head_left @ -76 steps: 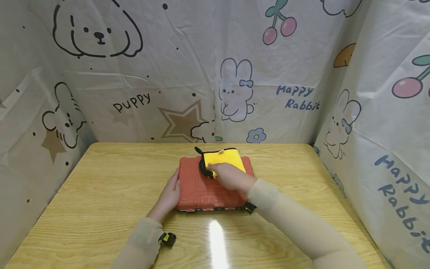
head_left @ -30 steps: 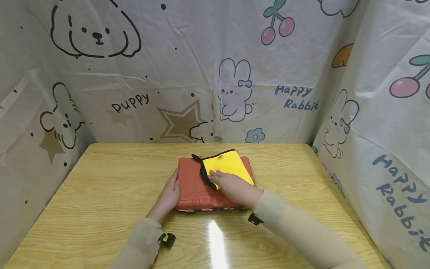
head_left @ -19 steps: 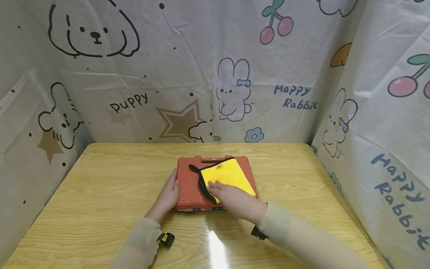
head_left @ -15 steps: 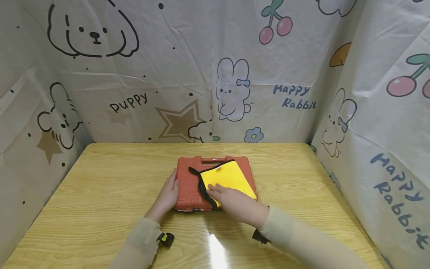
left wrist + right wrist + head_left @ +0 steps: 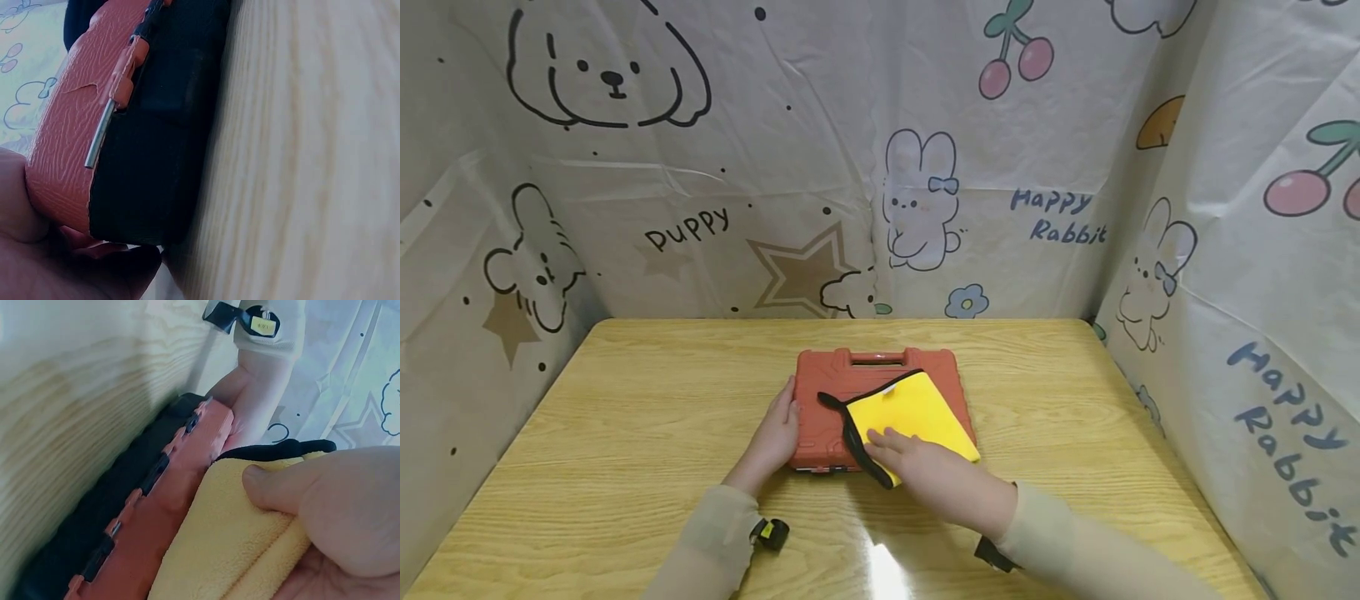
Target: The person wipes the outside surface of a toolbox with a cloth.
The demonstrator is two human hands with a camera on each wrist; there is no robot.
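A red tool case (image 5: 820, 429) with a black lower half lies shut on the table. My left hand (image 5: 775, 429) rests against its left side with the fingers along the edge; the left wrist view shows that hand (image 5: 56, 262) at the case's corner. A folded yellow cleaning cloth (image 5: 910, 408) with black edging and a loop lies slantwise over the lid, its lower corner past the front edge. My right hand (image 5: 932, 479) holds the cloth on the case. In the right wrist view its thumb (image 5: 275, 490) lies on the fleecy cloth (image 5: 219, 519), with the fingers largely hidden.
The case stands on a wooden table (image 5: 647, 433), with bare wood at both sides. A printed fabric sheet (image 5: 700, 167) with cartoon animals walls the back and both sides. Black wrist cameras (image 5: 772, 533) sit on the sleeves.
My right hand has drawn the cloth toward me over the lid, from the back to the front edge, and the carrying handle now shows. The left hand has stayed at the case's side.
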